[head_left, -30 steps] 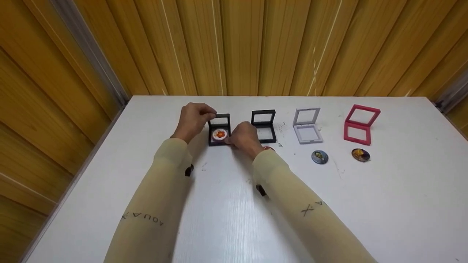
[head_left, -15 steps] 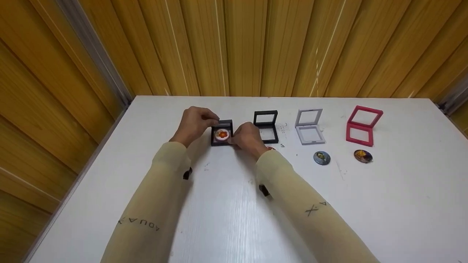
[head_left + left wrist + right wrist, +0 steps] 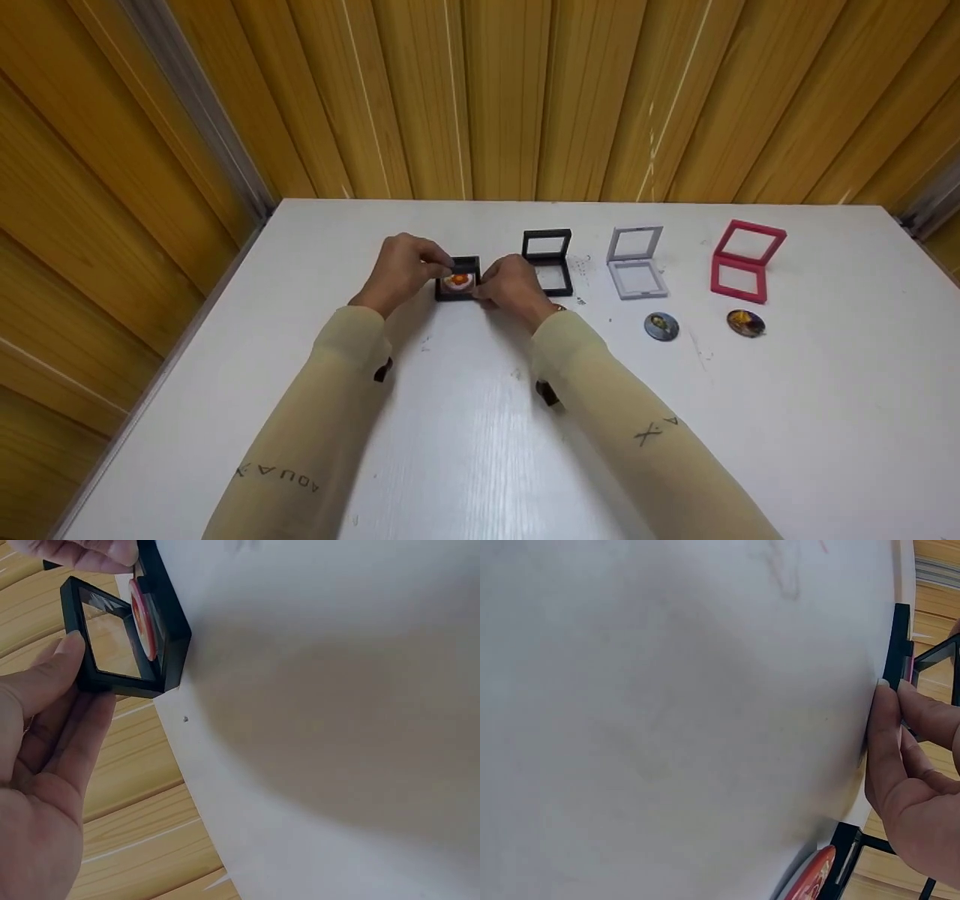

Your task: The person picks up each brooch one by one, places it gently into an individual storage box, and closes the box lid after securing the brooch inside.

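A small black hinged display frame (image 3: 448,295) sits on the table with its lid partly lowered. Inside its base lies a round badge (image 3: 142,619) with a pink rim; the head view shows an orange flower on it. My left hand (image 3: 401,271) pinches the lid's edge between thumb and fingers, clearly seen in the left wrist view. On the other side, my right hand (image 3: 514,285) pinches the edge of the base (image 3: 898,637) with thumb and fingertips. A red badge (image 3: 814,874) lies near my right hand, mostly hidden by it in the head view.
To the right stand a second black frame (image 3: 566,279), a pale lilac frame (image 3: 616,279) and a red-pink frame (image 3: 739,295), all with lids raised. A blue badge (image 3: 661,326) and a dark yellow badge (image 3: 745,323) lie before them. Wood-patterned panels (image 3: 495,97) rise behind the white table (image 3: 450,450).
The lid of the left black frame has swung down toward its base, my left hand moving down with it. My right hand has stayed at the base.
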A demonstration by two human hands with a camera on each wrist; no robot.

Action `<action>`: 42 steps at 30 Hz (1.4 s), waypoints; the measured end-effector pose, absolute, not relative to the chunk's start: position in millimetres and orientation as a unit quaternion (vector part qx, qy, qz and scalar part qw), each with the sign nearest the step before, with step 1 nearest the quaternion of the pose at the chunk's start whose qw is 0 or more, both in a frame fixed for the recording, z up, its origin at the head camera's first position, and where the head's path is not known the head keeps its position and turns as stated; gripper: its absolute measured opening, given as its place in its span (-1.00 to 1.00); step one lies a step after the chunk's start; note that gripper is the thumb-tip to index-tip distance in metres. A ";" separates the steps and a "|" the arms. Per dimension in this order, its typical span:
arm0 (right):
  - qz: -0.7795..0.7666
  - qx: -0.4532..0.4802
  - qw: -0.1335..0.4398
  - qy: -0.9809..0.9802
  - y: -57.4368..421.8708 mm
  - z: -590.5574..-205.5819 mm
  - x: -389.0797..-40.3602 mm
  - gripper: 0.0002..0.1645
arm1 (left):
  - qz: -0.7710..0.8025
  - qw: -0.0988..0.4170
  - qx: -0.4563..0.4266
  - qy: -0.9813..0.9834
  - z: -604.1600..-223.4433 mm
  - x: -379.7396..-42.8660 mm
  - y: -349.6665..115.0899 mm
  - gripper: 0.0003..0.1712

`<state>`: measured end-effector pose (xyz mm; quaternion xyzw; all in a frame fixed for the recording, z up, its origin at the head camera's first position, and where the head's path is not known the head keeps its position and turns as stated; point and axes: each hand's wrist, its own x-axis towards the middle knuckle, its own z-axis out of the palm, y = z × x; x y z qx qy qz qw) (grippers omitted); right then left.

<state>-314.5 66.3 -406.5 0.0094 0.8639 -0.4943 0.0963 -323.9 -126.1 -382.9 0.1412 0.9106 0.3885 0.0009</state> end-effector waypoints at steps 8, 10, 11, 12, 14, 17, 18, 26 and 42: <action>-0.480 -0.003 0.086 0.873 68.6 -406.5 -313.2 -0.79 | 0.348 -0.016 0.173 0.921 -392.5 -319.7 -123.2 -0.88; -0.487 -0.002 0.090 0.869 68.7 -406.8 -313.1 -0.78 | 0.343 -0.015 0.167 0.924 -395.0 -318.6 -121.9 -0.86; -0.487 -0.002 0.091 0.868 68.7 -407.1 -313.4 -0.79 | 0.341 -0.015 0.165 0.925 -396.0 -318.0 -121.3 -0.86; -0.488 -0.002 0.093 0.868 69.0 -407.5 -313.6 -0.79 | 0.341 -0.016 0.165 0.926 -396.9 -317.6 -120.8 -0.86; -0.494 -0.002 0.096 0.864 69.8 -408.2 -313.9 -0.78 | 0.337 -0.022 0.168 0.926 -398.4 -317.4 -119.7 -0.86; -0.494 -0.002 0.099 0.864 71.6 -408.8 -314.6 -0.77 | 0.333 -0.029 0.174 0.926 -399.8 -317.5 -118.8 -0.86; -0.492 -0.002 0.102 0.864 72.1 -408.8 -314.9 -0.76 | 0.331 -0.030 0.175 0.927 -400.3 -317.6 -118.7 -0.86; -0.479 0.010 0.125 0.869 71.8 -406.1 -315.3 -0.70 | 0.331 -0.025 0.166 0.929 -405.0 -316.8 -119.3 -0.86; -0.471 0.006 0.098 0.876 68.5 -406.9 -314.1 -0.75 | 0.333 -0.026 0.162 0.929 -408.7 -316.0 -120.5 -0.88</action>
